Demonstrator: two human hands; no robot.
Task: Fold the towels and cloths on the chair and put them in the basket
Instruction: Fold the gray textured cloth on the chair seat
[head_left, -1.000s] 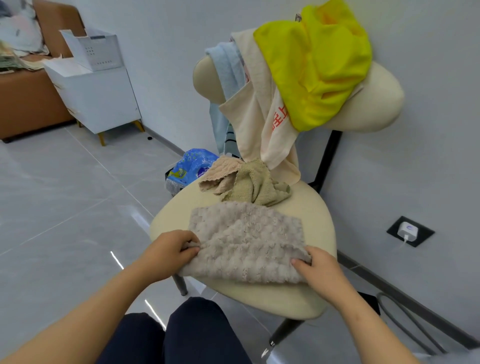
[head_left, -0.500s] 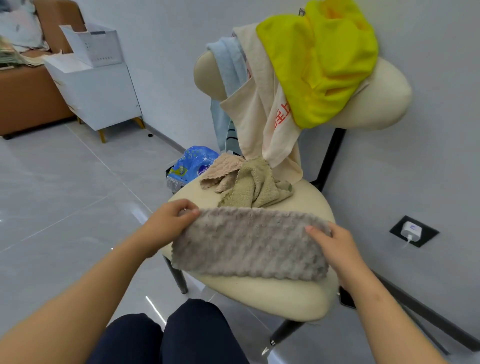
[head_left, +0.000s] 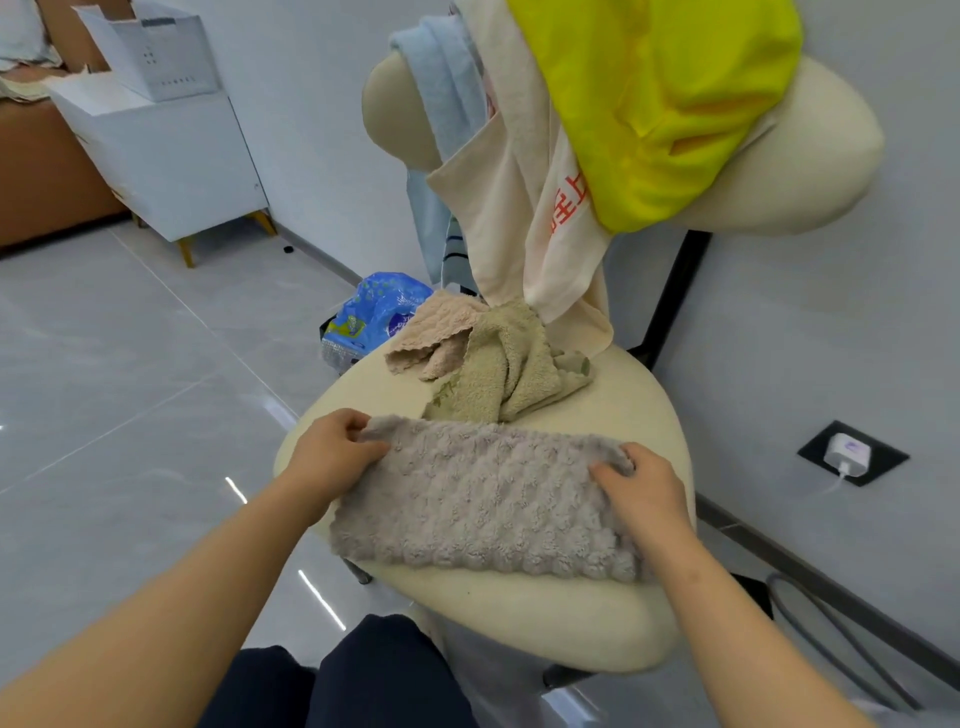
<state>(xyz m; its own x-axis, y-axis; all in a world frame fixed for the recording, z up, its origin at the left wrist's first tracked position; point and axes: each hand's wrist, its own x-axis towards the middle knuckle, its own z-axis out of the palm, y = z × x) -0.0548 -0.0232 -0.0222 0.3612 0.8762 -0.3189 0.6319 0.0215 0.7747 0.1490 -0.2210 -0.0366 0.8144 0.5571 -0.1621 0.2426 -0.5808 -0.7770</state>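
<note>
The grey towel (head_left: 483, 499), with a bubbled pile, lies flat as a wide band across the near half of the chair seat (head_left: 597, 618), long side running left to right. Its near-left corner reaches just past the seat's left rim.

The left hand (head_left: 332, 457) holds the towel's far-left corner, with the fingers (head_left: 358, 423) curled over the edge and pinching the cloth. The right hand (head_left: 644, 493) holds the far-right corner, with the thumb lying on top of the towel and the fingers (head_left: 621, 454) curled round the edge. Both forearms enter from the near side, above the person's dark trousers (head_left: 363, 675).

Just beyond the grey towel, an olive-green towel (head_left: 498, 364) lies crumpled on the far part of the seat and touches the towel's far edge. A pinkish-beige cloth (head_left: 436, 332) is bunched against its left side.

Three pieces hang over the chair backrest (head_left: 810, 156). These are a light-blue towel (head_left: 447, 93) at the left, a cream towel with red print (head_left: 524, 182) whose tip reaches the seat, and a yellow cloth (head_left: 660, 93) at the right.

A blue plastic bag (head_left: 379, 312) sits on the floor beyond the seat's left edge. At the far left, a white cabinet (head_left: 171, 161) carries a white box (head_left: 156, 47). At the right, a white charger is plugged into a dark wall socket (head_left: 847, 452).
</note>
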